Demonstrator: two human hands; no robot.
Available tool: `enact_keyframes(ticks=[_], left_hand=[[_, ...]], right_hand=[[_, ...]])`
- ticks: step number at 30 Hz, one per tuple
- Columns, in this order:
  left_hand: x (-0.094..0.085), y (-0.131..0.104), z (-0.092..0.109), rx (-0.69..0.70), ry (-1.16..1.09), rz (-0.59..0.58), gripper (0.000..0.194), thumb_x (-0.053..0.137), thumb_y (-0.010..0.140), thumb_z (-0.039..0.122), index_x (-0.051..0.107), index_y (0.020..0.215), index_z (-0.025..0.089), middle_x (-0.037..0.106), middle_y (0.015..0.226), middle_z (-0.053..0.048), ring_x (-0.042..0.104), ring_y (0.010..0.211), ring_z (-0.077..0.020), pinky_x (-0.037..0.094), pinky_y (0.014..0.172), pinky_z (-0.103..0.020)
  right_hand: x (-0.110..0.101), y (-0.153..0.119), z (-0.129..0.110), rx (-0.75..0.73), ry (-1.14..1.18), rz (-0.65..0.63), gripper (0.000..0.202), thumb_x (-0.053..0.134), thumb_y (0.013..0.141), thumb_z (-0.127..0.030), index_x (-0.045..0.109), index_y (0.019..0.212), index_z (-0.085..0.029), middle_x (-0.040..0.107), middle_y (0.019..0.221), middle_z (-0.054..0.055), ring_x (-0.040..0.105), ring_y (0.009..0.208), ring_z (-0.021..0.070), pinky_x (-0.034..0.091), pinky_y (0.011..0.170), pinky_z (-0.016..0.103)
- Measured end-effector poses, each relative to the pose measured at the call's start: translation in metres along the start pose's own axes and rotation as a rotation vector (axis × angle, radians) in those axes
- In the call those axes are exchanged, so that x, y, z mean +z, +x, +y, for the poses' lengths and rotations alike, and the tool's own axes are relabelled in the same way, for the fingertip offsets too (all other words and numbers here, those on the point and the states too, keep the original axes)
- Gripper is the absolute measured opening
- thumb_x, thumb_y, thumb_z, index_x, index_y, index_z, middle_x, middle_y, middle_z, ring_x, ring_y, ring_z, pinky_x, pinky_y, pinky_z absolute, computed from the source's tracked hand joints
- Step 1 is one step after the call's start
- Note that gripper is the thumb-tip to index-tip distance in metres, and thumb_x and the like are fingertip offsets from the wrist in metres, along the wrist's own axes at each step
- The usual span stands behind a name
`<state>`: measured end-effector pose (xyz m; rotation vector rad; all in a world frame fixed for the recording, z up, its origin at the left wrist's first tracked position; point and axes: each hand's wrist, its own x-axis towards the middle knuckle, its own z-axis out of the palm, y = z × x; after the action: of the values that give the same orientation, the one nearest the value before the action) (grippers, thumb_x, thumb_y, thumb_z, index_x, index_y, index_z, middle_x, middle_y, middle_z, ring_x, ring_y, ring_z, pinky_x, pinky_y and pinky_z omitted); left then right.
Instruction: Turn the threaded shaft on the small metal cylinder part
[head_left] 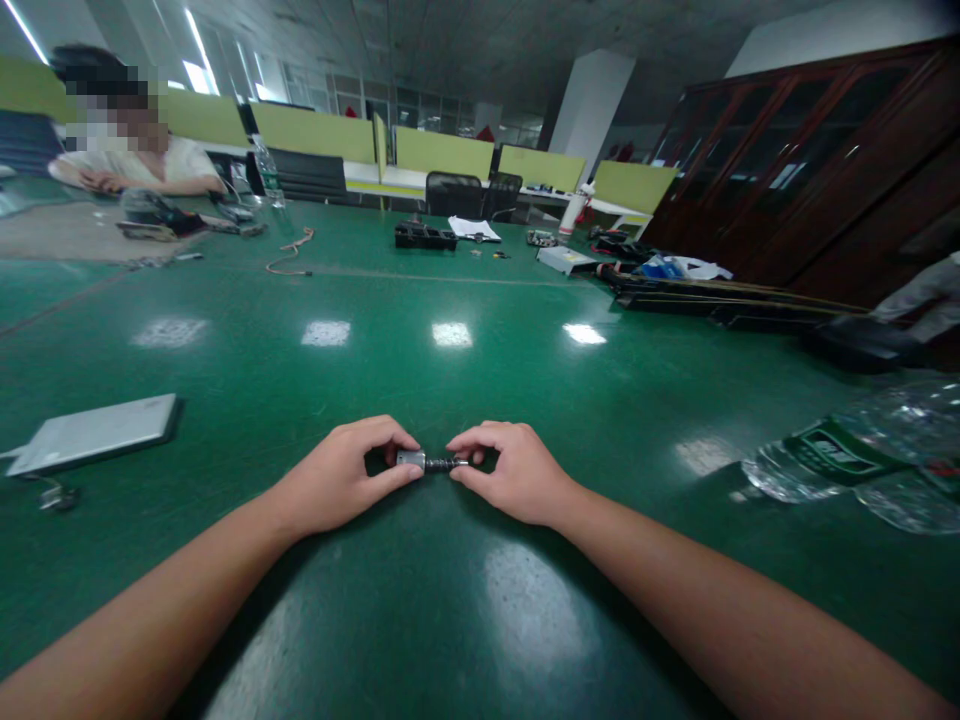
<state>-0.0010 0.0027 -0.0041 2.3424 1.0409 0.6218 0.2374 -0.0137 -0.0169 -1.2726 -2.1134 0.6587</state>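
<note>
Just above the green tabletop point(420, 570), a small silver cylinder point(409, 458) lies level with a dark, ridged, screw-like rod point(439, 465) sticking out of its right side. It looks like a little motor with a worm shaft, but the detail is too small to be sure. The thumb and forefinger of my left hand point(352, 475) pinch the cylinder from both sides. My right hand point(517, 472) has its thumb and fingertips closed around the rod's free end, whose tip is partly hidden among the fingers.
Plastic bottles point(840, 450) lie at the right. A white flat device point(101, 432) with a cable is at the left. Across the table are a black tray point(424, 237), papers point(474, 230), a cord point(289, 255) and long dark strips point(697, 298). A person point(142, 165) sits far left.
</note>
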Motion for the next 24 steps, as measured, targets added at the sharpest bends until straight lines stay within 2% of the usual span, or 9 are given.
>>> enact_keyframes(ticks=[11, 24], left_hand=[[-0.0009, -0.0011, 0.0006, 0.024, -0.004, -0.032, 0.023, 0.07, 0.082, 0.036, 0.065, 0.097, 0.02, 0.066, 0.09, -0.002, 0.062, 0.081, -0.0179, 0.048, 0.074, -0.029], [0.0017, -0.0005, 0.0017, 0.07, 0.021, -0.078, 0.023, 0.07, 0.083, 0.035, 0.064, 0.098, 0.019, 0.065, 0.095, -0.004, 0.061, 0.086, -0.0192, 0.044, 0.078, -0.031]], right_hand=[[0.0022, 0.0001, -0.0022, -0.138, 0.019, -0.026, 0.013, 0.071, 0.08, -0.018, 0.076, 0.092, -0.021, 0.073, 0.083, 0.002, 0.063, 0.076, 0.0145, 0.046, 0.075, 0.029], [0.0043, -0.001, -0.0023, -0.199, 0.015, -0.078, 0.016, 0.072, 0.081, -0.02, 0.075, 0.096, -0.02, 0.075, 0.087, 0.003, 0.064, 0.082, 0.0164, 0.047, 0.078, 0.03]])
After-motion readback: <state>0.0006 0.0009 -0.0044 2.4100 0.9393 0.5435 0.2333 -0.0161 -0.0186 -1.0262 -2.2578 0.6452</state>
